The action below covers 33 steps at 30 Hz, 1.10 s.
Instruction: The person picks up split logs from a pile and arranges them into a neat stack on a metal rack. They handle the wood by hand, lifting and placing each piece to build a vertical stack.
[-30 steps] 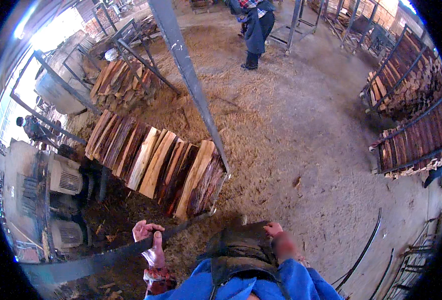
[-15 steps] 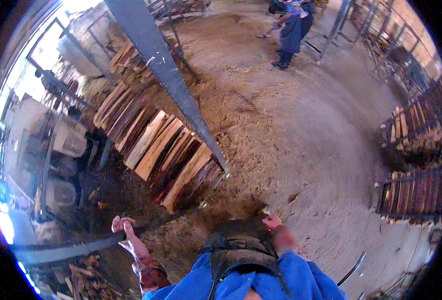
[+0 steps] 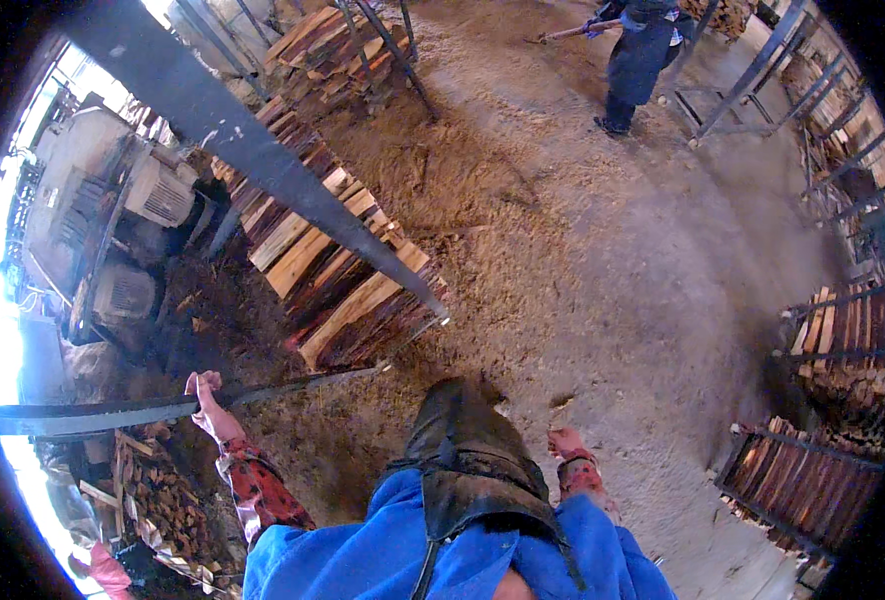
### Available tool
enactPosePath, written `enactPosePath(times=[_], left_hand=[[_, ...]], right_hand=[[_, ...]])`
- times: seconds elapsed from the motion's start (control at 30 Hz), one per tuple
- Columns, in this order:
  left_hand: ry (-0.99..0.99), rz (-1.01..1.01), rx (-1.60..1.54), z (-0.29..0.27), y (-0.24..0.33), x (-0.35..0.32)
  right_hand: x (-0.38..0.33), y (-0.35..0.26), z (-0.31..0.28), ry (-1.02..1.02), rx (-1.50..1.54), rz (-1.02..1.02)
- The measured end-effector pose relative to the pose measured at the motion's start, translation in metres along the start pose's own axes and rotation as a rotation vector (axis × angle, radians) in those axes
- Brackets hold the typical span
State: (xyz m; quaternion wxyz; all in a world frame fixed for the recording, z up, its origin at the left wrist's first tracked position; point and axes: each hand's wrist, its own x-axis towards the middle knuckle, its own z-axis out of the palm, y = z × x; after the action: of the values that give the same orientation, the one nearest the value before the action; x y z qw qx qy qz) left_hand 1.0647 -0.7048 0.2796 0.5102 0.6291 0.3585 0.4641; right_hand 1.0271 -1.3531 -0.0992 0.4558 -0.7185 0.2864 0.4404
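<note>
My left hand is closed around a grey metal bar of a rack on the left. A second, thicker grey metal post slants across the upper left. Between the two bars lies a stack of rough wooden slats, some pale, some dark reddish. My right hand hangs beside my dark apron, fingers curled in, nothing visible in them.
Motors and machinery stand at left, above a heap of wood pieces. Another person holds a long-handled tool at the far side. Racks of slats line the right. Dusty debris covers the floor.
My left hand has moved left and up along the bar and now wraps it. My right hand has shifted slightly right. The view has moved, and the other person now appears farther right.
</note>
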Motion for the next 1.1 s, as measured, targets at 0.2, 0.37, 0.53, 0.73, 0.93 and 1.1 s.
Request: enactPosePath(times=[0.2,0.37,0.53,0.73,0.93,1.1], left_hand=[[0.101,-0.086,-0.061,0.008,0.0,-0.001],[0.152,-0.088,-0.112,0.005,-0.009,0.003],[0.282,-0.165,-0.147,0.007,-0.01,0.011],[0.284,-0.134,0.011,0.017,0.006,0.002],[0.576,-0.18,0.285,0.003,-0.018,-0.002],[0.509,-0.085,0.178,-0.014,-0.041,-0.008]], right_hand=[[0.016,-0.026,-0.006,0.042,0.111,0.103],[0.083,-0.053,-0.02,-0.038,-0.504,-0.265],[0.155,-0.111,-0.043,-0.031,-0.441,-0.154],[0.178,-0.245,-0.084,-0.073,-0.446,-0.281],[0.161,-0.341,-0.086,-0.12,-0.434,-0.268],[0.156,-0.372,-0.099,-0.19,-0.296,-0.128]])
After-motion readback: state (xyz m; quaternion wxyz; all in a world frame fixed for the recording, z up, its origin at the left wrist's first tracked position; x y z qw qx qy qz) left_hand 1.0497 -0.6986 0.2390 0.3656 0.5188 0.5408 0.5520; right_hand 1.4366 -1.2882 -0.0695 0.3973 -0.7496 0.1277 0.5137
